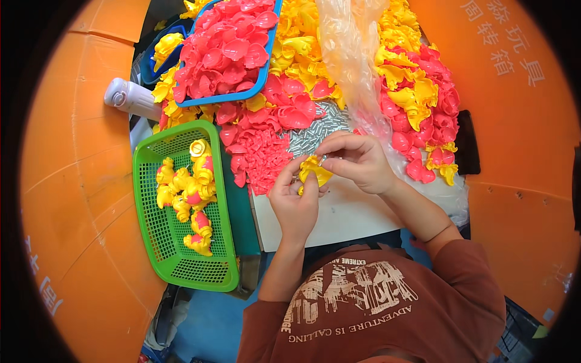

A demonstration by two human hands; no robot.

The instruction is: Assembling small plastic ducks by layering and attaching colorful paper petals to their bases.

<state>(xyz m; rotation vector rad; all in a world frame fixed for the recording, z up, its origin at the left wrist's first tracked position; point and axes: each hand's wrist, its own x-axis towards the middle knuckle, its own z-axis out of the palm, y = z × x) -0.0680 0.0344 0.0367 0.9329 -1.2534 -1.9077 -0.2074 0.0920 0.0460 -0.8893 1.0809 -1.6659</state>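
Over the white board, my left hand (296,196) is closed around a yellow molded plastic piece (316,171), holding it by its near side. My right hand (358,162) meets it from the right, thumb and fingers pinched at the piece's upper edge. A small silvery pin (323,158) shows at those fingertips, partly hidden by them. Just beyond my hands lies a heap of short metal pins (324,127). Beside it on the left are small pink plastic parts (261,154), with larger pink shells (296,114) behind.
Left of the board stands a green basket (142,199) holding several yellow-and-pink assembled figures (203,224). A blue tray (261,78) heaped with pink shells is farther back. Clear plastic sheeting (354,60) crosses between yellow-and-pink piles. A pale bottle (134,100) lies far left; orange panels (78,151) flank both sides.
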